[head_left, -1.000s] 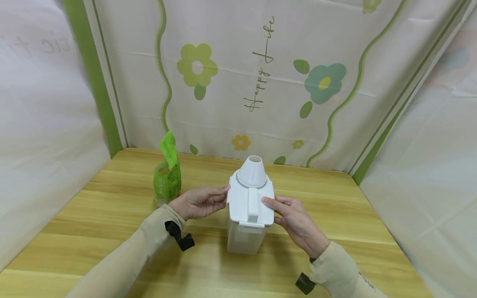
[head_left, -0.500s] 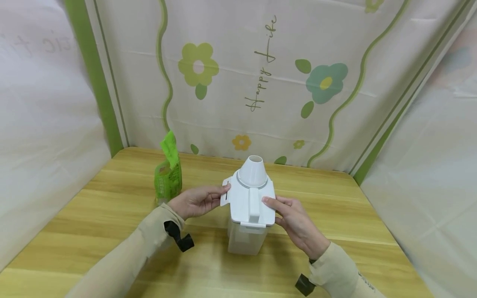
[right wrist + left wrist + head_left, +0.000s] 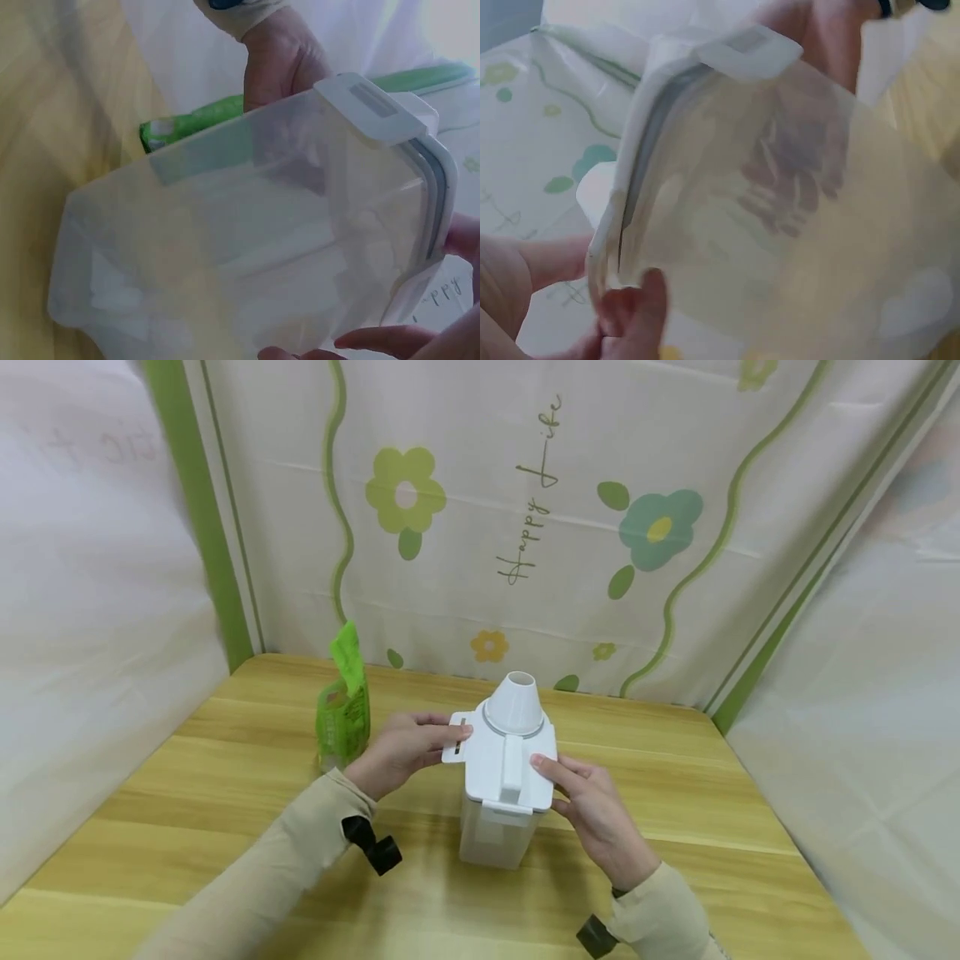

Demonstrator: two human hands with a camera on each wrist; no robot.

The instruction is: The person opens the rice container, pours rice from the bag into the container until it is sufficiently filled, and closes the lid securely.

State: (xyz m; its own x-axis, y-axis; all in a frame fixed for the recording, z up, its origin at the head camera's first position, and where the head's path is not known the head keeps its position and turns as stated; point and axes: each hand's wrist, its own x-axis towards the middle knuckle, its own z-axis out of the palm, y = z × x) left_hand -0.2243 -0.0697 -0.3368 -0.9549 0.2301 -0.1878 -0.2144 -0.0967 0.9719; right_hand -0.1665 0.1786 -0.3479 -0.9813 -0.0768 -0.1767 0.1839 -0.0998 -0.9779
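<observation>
A translucent storage container (image 3: 487,839) stands upright on the table, with a white lid (image 3: 491,772) on it. The lid carries a raised handle bar and a cone-shaped spout (image 3: 516,703). On its left side, a latch (image 3: 452,753) sticks outward; my left hand (image 3: 397,750) pinches it, thumb on top and fingers below. My right hand (image 3: 596,806) grips the opposite side, its thumb on the lid and its fingers against the side. In the right wrist view the front latch (image 3: 371,109) lies folded against the wall, and my left hand partly shows through the clear body.
A green plastic bag (image 3: 343,718) with a twisted top stands behind my left wrist. The wooden table (image 3: 187,793) ends at a flower-printed curtain (image 3: 450,593), and pale cloth walls hang on both sides.
The latch on the container's left side has swung up and out from the lid. My left hand has shifted slightly with it, its thumb now over the latch. The right hand keeps its hold.
</observation>
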